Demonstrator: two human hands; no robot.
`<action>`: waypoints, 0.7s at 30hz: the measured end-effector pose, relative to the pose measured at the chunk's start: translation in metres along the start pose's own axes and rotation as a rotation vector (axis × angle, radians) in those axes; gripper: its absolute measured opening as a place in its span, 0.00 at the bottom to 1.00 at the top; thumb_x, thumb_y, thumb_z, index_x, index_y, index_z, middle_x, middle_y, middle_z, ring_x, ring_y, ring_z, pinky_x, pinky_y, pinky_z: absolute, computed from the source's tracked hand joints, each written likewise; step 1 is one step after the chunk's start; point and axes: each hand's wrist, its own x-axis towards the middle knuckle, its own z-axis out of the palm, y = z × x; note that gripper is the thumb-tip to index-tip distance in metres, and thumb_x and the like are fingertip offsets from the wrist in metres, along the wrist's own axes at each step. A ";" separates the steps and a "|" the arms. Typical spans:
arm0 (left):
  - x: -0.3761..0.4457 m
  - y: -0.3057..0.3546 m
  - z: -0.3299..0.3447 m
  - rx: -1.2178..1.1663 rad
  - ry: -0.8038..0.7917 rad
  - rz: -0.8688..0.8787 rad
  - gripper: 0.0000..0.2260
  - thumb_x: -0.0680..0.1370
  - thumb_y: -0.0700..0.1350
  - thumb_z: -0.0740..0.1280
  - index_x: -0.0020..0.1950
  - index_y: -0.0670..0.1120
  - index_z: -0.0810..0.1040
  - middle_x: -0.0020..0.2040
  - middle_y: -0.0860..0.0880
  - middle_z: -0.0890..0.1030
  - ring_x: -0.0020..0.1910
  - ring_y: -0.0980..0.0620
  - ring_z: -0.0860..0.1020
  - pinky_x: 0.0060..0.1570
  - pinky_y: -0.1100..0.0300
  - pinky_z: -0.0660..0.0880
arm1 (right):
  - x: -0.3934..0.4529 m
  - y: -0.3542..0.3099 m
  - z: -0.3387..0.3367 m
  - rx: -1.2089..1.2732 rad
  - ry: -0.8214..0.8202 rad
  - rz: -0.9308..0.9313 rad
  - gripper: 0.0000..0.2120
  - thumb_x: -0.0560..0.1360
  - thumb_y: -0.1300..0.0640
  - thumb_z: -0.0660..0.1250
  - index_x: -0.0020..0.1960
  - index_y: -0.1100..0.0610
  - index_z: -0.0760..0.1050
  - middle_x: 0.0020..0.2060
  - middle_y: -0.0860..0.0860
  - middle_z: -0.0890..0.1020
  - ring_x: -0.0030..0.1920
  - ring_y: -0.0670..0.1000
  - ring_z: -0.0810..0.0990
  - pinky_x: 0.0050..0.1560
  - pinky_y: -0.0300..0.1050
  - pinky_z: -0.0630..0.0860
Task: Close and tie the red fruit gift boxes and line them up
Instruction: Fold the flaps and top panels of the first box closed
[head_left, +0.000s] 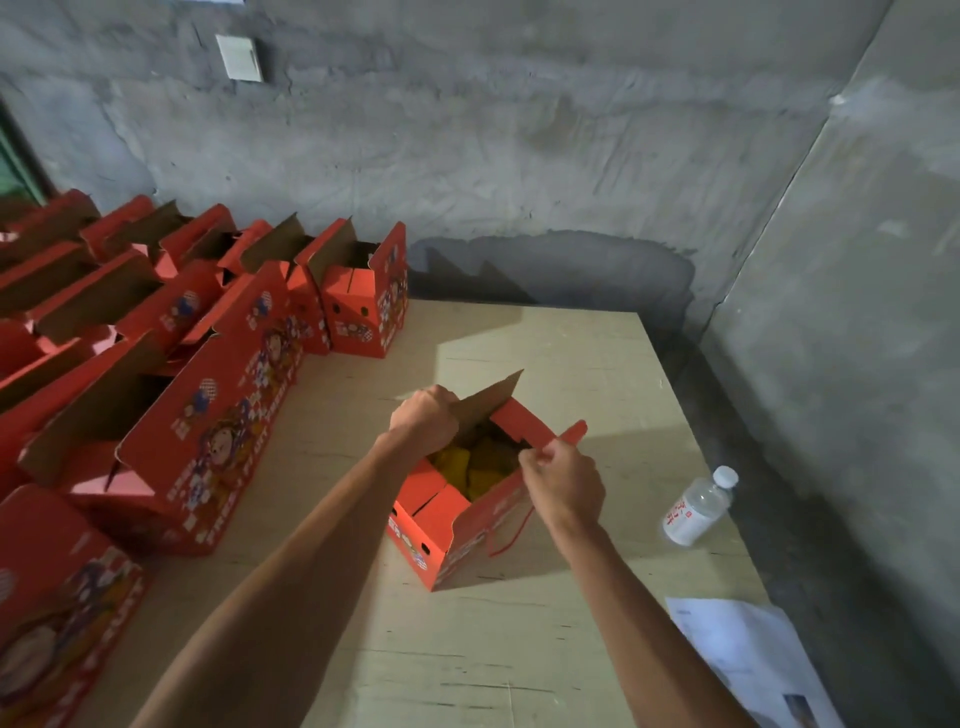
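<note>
A red fruit gift box (441, 540) stands open in the middle of the wooden table (571, 353), with yellow fruit (478, 462) showing inside. My left hand (423, 415) grips the edge of its tall left flap, whose brown inner side faces me. My right hand (563, 483) pinches the red right flap near its top edge. A red cord hangs down the box's right side. Several more open red gift boxes (208, 431) stand in rows at the left.
A plastic water bottle (698, 506) lies on the table at the right. Printed paper sheets (743, 654) lie at the near right corner. Grey concrete walls close in behind and to the right of the table.
</note>
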 end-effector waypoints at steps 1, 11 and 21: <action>0.000 0.001 0.001 0.000 -0.006 0.003 0.21 0.76 0.38 0.61 0.65 0.51 0.81 0.60 0.46 0.82 0.57 0.44 0.80 0.48 0.57 0.75 | 0.005 0.009 -0.006 -0.027 0.040 -0.059 0.10 0.77 0.48 0.67 0.46 0.54 0.78 0.38 0.46 0.82 0.36 0.46 0.79 0.34 0.42 0.77; -0.007 0.032 0.023 0.074 -0.124 0.190 0.24 0.73 0.35 0.59 0.62 0.54 0.84 0.57 0.50 0.84 0.54 0.47 0.80 0.54 0.52 0.79 | -0.006 0.072 -0.022 -0.330 -0.045 -0.225 0.35 0.79 0.37 0.46 0.26 0.58 0.70 0.21 0.49 0.72 0.24 0.54 0.74 0.29 0.45 0.70; -0.054 0.025 0.087 0.092 0.048 0.373 0.27 0.71 0.34 0.66 0.69 0.48 0.76 0.70 0.50 0.75 0.72 0.49 0.68 0.74 0.52 0.62 | 0.002 0.058 -0.035 -0.120 -0.614 -0.045 0.07 0.73 0.51 0.69 0.40 0.53 0.82 0.36 0.48 0.84 0.38 0.48 0.82 0.36 0.44 0.75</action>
